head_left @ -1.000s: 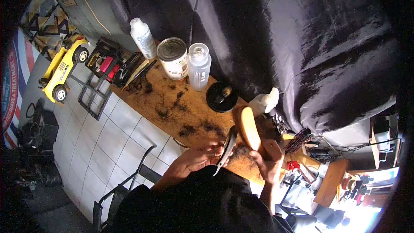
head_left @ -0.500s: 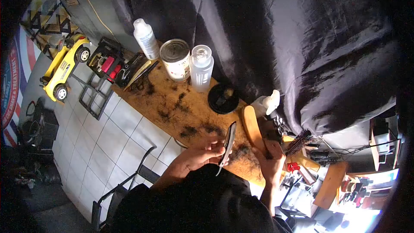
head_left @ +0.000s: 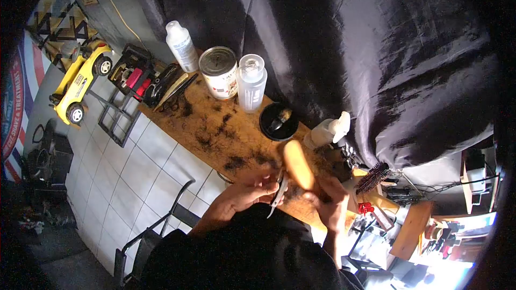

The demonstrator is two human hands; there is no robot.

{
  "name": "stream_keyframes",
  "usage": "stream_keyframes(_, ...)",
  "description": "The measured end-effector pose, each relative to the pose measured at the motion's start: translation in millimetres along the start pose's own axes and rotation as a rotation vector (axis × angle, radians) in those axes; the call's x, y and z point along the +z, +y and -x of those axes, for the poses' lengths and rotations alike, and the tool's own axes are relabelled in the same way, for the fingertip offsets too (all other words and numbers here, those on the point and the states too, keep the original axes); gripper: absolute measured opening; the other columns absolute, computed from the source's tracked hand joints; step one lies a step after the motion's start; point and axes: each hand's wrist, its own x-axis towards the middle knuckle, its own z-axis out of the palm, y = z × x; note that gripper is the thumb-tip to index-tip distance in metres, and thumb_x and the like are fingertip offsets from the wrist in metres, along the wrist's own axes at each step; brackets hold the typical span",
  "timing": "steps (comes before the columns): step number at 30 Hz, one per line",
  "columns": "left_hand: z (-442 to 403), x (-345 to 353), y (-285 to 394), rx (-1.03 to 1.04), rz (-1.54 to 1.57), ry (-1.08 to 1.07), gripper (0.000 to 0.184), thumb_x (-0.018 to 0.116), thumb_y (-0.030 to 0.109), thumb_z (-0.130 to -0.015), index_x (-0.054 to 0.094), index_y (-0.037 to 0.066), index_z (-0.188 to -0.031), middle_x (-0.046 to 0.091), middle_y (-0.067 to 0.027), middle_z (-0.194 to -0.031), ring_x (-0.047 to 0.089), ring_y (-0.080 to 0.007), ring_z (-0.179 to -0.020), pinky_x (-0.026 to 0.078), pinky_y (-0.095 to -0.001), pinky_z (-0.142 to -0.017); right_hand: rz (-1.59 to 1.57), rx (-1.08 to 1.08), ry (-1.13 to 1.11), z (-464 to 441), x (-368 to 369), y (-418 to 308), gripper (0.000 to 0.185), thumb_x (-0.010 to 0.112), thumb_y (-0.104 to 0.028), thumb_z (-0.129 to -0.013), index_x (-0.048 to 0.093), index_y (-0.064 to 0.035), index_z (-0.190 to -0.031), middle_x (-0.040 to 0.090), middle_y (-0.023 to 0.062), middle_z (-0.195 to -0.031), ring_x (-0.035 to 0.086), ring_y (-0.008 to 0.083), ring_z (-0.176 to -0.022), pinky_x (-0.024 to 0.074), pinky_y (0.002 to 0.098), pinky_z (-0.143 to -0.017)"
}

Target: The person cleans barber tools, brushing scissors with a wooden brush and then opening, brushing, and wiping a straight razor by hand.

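My left hand is closed on a straight razor, its pale end pointing down toward my dark clothing. In my right hand is a wooden-backed brush, smeared by motion. The brush's far part is right beside the razor's upper end; whether they touch I cannot tell. Under both hands lies a wooden counter strewn with dark hair clippings. A black bowl with a small brush in it stands just beyond the wooden-backed brush.
Along the curtain stand a tin can, a clear bottle, a white bottle and a spray bottle. A round hairbrush is at right. A chair and a yellow toy car are at left.
My right hand has swung the wooden-backed brush leftward, close to the razor. The razor has turned slightly in my left hand, which has stayed nearly in place.
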Motion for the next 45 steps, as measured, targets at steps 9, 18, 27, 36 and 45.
stream_keyframes(9, -6, 13, 9, 0.020, 0.051, 0.012, 0.051, 0.061, 0.027, -0.087, 0.043, 0.001, -0.126, 0.057, -0.0059, -0.106, 0.056, -0.0120, -0.096, 0.048, -0.0289, -0.084, -0.357, -0.270, -0.513, 2, -10, 5, 0.045, 0.085, -0.024, -0.056, 0.068, -0.0024, -0.091, 0.064, 0.0135, -0.088, 0.062, 0.0242, -0.079, 0.0486, 0.0332, -0.067)
stream_keyframes(18, -2, -13, -11, -0.035, -0.051, -0.024, 0.039, 0.059, 0.022, -0.087, 0.046, 0.006, -0.121, 0.060, -0.0088, -0.106, 0.061, -0.0219, -0.093, 0.052, -0.0390, -0.083, 0.008, 0.018, -0.018, 4, 0, 3, 0.046, 0.080, -0.029, -0.065, 0.064, 0.0037, -0.093, 0.055, 0.0055, -0.077, 0.051, 0.0138, -0.066, 0.0394, 0.0252, -0.057)
stream_keyframes(27, -12, 5, -4, 0.136, -0.041, 0.072, 0.035, 0.051, 0.019, -0.093, 0.048, 0.000, -0.122, 0.061, -0.0060, -0.102, 0.057, -0.0115, -0.096, 0.047, -0.0252, -0.082, -0.285, -0.288, -0.398, 4, -13, 6, 0.053, 0.086, -0.029, -0.055, 0.068, -0.0011, -0.096, 0.063, 0.0130, -0.089, 0.063, 0.0225, -0.080, 0.0492, 0.0310, -0.066)
stream_keyframes(36, -2, 4, -10, -0.112, -0.119, -0.060, 0.035, 0.051, 0.022, -0.092, 0.048, 0.003, -0.120, 0.061, -0.0092, -0.104, 0.060, -0.0156, -0.088, 0.051, -0.0327, -0.078, 0.073, 0.069, 0.047, -2, -12, -5, 0.048, 0.081, -0.030, -0.061, 0.066, -0.0009, -0.096, 0.063, 0.0127, -0.086, 0.062, 0.0250, -0.077, 0.0491, 0.0351, -0.064)
stream_keyframes(45, -21, -21, -27, -0.021, 0.385, -0.017, 0.039, 0.049, 0.016, -0.093, 0.043, -0.001, -0.128, 0.061, -0.0076, -0.106, 0.059, -0.0134, -0.090, 0.049, -0.0276, -0.079, -0.213, -0.216, -0.501, 9, -5, 1, 0.050, 0.086, -0.025, -0.054, 0.069, -0.0054, -0.097, 0.063, 0.0104, -0.089, 0.064, 0.0220, -0.078, 0.0513, 0.0309, -0.065)
